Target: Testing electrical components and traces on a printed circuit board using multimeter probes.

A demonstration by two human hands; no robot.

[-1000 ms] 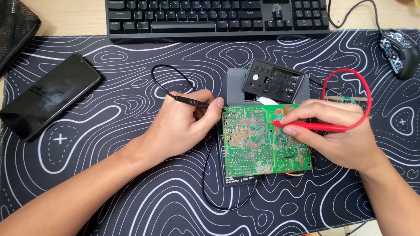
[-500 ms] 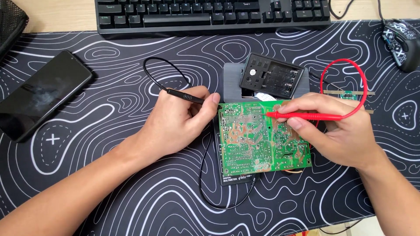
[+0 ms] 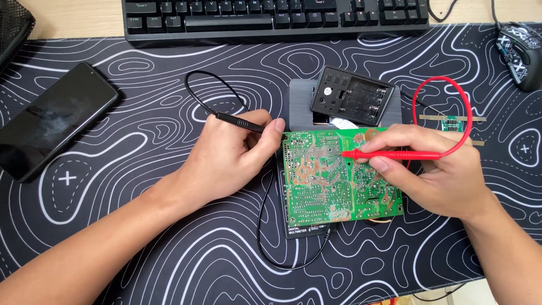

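Note:
A green circuit board (image 3: pixel 333 181) lies solder side up on top of a black multimeter (image 3: pixel 307 230), whose lower edge shows. My left hand (image 3: pixel 226 155) grips a black test probe (image 3: pixel 240 121), its tip at the board's left edge. My right hand (image 3: pixel 435 169) holds a red test probe (image 3: pixel 395 154) almost flat, with its metal tip touching the upper middle of the board. A black lead (image 3: pixel 265 237) loops below the board and a red lead (image 3: pixel 437 90) arcs behind my right hand.
A black plastic battery cover (image 3: pixel 353 103) rests on a grey block (image 3: pixel 299 107) behind the board. A dark phone (image 3: pixel 53 124) lies at left, a keyboard (image 3: pixel 271 20) at the back, a mouse (image 3: pixel 519 51) at upper right. A small green module (image 3: pixel 451 123) sits at right.
The red probe has swung from pointing at the board's middle to lying nearly level with its tip higher on the board. My left hand keeps its grip on the black probe.

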